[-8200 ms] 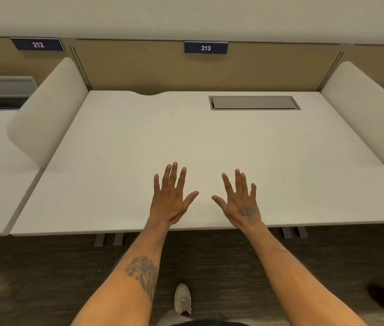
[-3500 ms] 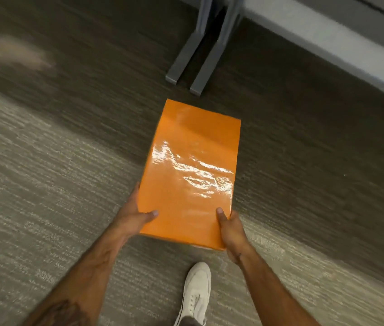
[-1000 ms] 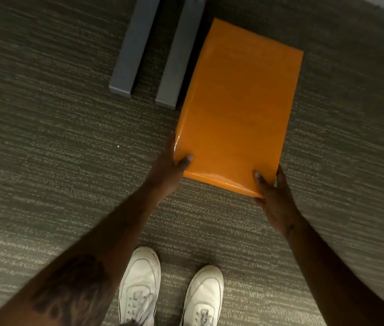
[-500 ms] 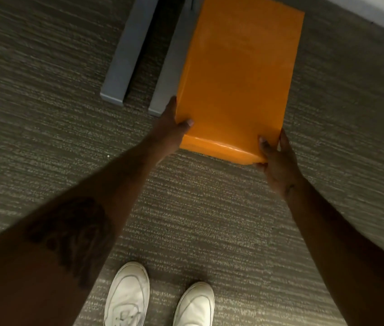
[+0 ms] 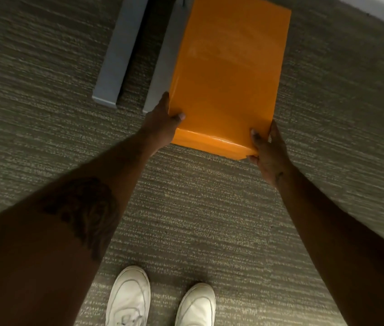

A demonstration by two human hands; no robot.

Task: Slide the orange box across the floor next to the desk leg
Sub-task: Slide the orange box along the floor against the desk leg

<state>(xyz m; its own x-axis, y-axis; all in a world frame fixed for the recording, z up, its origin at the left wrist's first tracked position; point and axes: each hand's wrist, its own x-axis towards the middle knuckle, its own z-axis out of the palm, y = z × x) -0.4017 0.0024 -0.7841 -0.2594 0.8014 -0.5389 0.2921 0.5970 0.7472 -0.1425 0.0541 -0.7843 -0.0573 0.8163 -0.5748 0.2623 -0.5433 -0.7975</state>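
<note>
A glossy orange box (image 5: 228, 71) lies flat on the grey carpet, its long left side against the right one of two grey desk feet (image 5: 165, 64). My left hand (image 5: 162, 121) grips the box's near left corner, thumb on top. At the near right corner my right hand (image 5: 268, 151) holds on, thumb on the lid and fingers around the edge. The box's far end reaches almost to the top of the view.
A second grey desk foot (image 5: 120, 52) runs parallel on the left. A pale desk edge (image 5: 374, 10) crosses the top right corner. My two white shoes (image 5: 129, 300) stand on the striped carpet (image 5: 45, 114) below the box.
The box has slid further forward along the right desk foot, away from my shoes. Both hands keep the same hold on its near corners.
</note>
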